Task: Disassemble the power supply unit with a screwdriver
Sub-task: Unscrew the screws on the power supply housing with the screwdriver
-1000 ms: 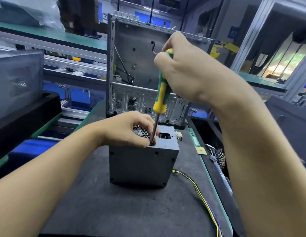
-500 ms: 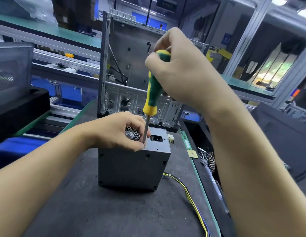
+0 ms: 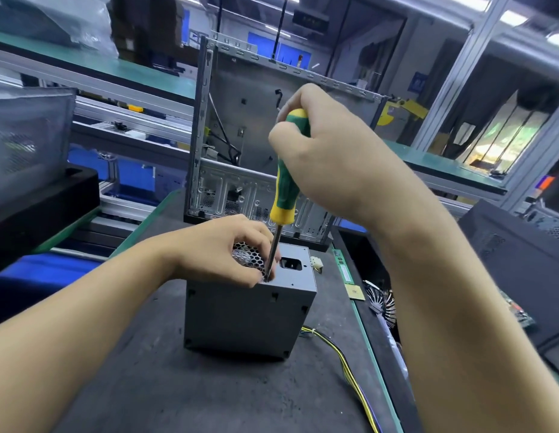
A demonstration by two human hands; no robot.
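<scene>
A grey power supply unit [image 3: 247,320] stands on end on the dark mat, its fan grille and power socket facing up. My right hand [image 3: 328,157] grips the top of a green and yellow screwdriver [image 3: 286,185], held nearly upright. Its shaft tip sits at the unit's top near edge, beside the grille. My left hand [image 3: 222,251] rests on the unit's top, fingers curled and pinching around the shaft tip. The screw itself is hidden by those fingers.
An empty metal computer case [image 3: 272,145] stands just behind the unit. Yellow and black cables [image 3: 350,367] trail from the unit to the right. A heatsink fan [image 3: 382,304] and small chip [image 3: 356,292] lie at the right edge. A black box [image 3: 37,207] sits left.
The hands, screwdriver and unit keep the same relation; only the camera view has shifted slightly. The screwdriver handle looks rotated in my right hand.
</scene>
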